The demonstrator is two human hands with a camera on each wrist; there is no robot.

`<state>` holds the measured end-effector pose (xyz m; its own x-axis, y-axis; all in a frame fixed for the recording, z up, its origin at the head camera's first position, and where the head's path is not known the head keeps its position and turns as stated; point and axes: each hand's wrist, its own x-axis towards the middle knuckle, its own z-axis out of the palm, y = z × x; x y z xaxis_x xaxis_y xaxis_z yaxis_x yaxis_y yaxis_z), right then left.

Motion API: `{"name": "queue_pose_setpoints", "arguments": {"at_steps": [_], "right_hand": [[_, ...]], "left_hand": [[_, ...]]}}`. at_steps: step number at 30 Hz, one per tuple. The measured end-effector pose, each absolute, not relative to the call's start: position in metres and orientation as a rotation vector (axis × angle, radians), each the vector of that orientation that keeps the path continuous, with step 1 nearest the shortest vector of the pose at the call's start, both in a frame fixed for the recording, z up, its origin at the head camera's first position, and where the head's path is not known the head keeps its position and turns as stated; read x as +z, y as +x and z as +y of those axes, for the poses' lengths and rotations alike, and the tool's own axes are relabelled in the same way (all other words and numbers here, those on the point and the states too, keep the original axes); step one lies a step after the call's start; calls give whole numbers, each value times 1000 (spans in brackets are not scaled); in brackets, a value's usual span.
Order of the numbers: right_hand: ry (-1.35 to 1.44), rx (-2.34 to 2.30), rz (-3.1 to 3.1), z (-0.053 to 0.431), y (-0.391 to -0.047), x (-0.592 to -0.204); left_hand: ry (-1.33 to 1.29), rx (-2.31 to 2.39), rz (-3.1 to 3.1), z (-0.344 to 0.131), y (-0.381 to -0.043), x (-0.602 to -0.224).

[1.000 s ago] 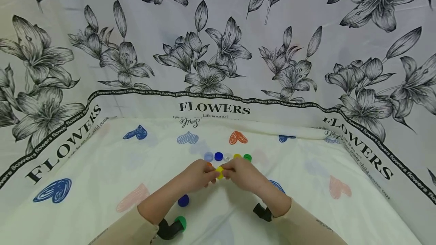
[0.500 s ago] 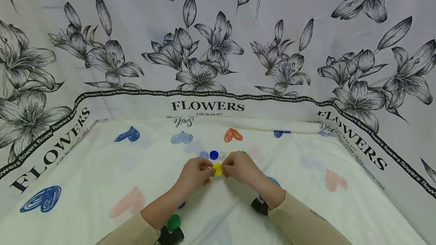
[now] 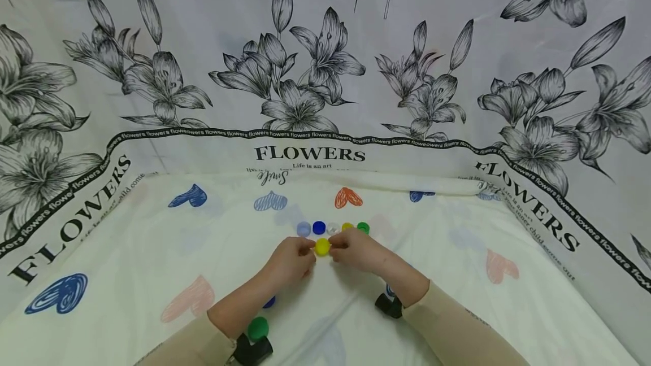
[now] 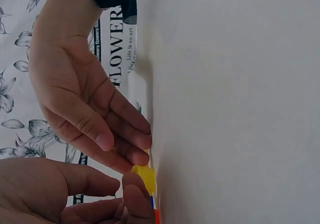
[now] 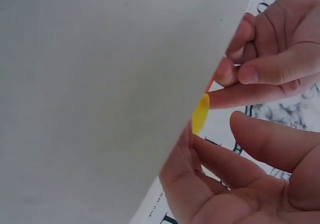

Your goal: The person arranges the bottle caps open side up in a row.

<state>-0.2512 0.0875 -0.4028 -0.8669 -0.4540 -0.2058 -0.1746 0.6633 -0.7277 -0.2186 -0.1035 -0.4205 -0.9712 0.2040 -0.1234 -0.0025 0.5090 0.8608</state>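
Observation:
A round yellow bottle cap (image 3: 322,247) lies on the cloth between my two hands, in front of a row of caps. My left hand (image 3: 293,258) is at its left side, index fingertip right at the rim. On the other side, my right hand (image 3: 358,250) has its fingertips at the cap's right edge. The left wrist view shows the thumb (image 4: 95,181) apart from the fingers beside the yellow cap (image 4: 144,178). In the right wrist view, the thumb (image 5: 265,136) likewise stands away from the fingers, near the cap's edge (image 5: 201,114). Neither hand grips the cap.
Behind the hands runs a row: light blue cap (image 3: 303,229), blue cap (image 3: 319,227), clear cap (image 3: 333,229), another yellow cap (image 3: 347,227) and green cap (image 3: 363,227). Near the left forearm lie a larger green cap (image 3: 258,329) and a partly hidden blue cap (image 3: 269,301). Patterned curtain stands behind.
The yellow cap, earlier pinched between both hands' fingers and tilted, now lies flat on the cloth. The fingers have loosened and drawn slightly apart. The head view has shifted a little.

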Motion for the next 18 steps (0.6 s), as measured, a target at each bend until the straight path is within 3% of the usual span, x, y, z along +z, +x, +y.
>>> {"name": "queue_pose_setpoints", "arguments": {"at_steps": [18], "right_hand": [[-551,-1002,2498,91,-248,-394]], "left_hand": [[273,1356,2559,-118,-215,-403]]}}
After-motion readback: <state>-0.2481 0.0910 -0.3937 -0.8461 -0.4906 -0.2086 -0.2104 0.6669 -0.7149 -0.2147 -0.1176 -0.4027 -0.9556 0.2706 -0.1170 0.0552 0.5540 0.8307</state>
